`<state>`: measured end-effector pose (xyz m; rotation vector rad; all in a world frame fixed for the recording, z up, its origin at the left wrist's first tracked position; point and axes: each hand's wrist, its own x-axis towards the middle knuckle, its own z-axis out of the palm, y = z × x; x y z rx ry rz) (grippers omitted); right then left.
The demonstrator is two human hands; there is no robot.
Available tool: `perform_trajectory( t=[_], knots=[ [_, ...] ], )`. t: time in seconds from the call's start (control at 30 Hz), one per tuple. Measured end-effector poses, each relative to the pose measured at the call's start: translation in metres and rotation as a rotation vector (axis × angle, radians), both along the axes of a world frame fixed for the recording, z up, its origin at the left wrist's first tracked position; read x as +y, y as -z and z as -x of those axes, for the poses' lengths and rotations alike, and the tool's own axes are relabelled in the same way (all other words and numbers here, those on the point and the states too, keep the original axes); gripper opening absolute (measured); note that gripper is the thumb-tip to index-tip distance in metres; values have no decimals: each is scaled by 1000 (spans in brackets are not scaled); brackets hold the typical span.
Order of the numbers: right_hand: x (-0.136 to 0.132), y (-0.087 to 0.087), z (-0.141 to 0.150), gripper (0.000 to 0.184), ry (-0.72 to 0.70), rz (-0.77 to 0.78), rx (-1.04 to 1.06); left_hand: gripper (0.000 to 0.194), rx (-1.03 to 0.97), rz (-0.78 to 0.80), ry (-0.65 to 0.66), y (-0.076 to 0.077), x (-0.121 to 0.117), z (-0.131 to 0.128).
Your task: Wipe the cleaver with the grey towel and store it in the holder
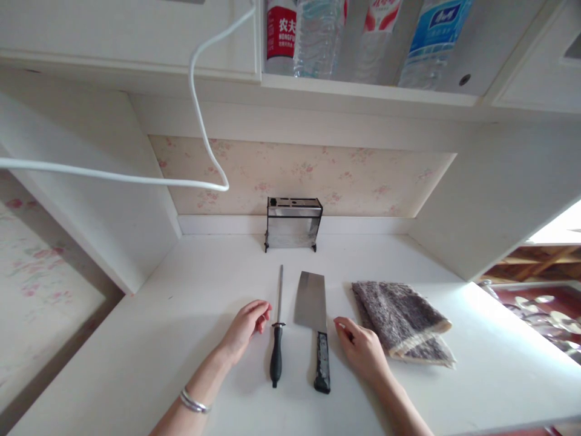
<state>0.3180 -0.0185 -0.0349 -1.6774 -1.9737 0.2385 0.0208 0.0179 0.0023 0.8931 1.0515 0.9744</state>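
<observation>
Two tools lie side by side on the white counter, handles toward me. My left hand [249,321] rests just left of the honing steel [276,354], its fingers loosely curled with nothing in them. The steel has a thin metal rod and a black handle. To its right is a cleaver [311,303] with a broad blade and a worn dark handle. My right hand [361,346] lies between the cleaver and a folded grey-brown towel [403,318], fingers curled in and holding nothing visible. Neither hand appears to touch the tools.
A metal knife rack [294,209] stands against the back wall on the counter [218,266]. A white cable [200,115] hangs across the upper left. Water bottles [318,42] stand in the open shelf overhead. Side panels [503,181] bound the counter left and right.
</observation>
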Motion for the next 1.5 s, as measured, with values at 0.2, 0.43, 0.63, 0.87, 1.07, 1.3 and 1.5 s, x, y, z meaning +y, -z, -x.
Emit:
perform_trajectory(
  t=[0.2,0.43,0.63,0.87,1.07,1.3,1.5],
  knots=[
    [1,-1,0,34,10,24,10,27,18,-7,4,0,0,-2],
    [1,-1,-1,35,-10,26,30,25,21,-2,-3,-4,0,-2],
    [-2,-4,1,37,-1,53,67,18,41,40,-72,1,2,-1],
    [-24,-41,8,51,-305,276,-79,6,-85,14,-102,7,0,2],
    [-24,-79,30,45,-553,285,-314,5,-54,47,-42,-3,4,1],
    [-13,-98,26,30,-501,247,-566,7,-45,94,-29,1,7,5],
    [19,-137,-7,21,-240,146,-320,8,-120,112,-59,4,12,7]
  ],
)
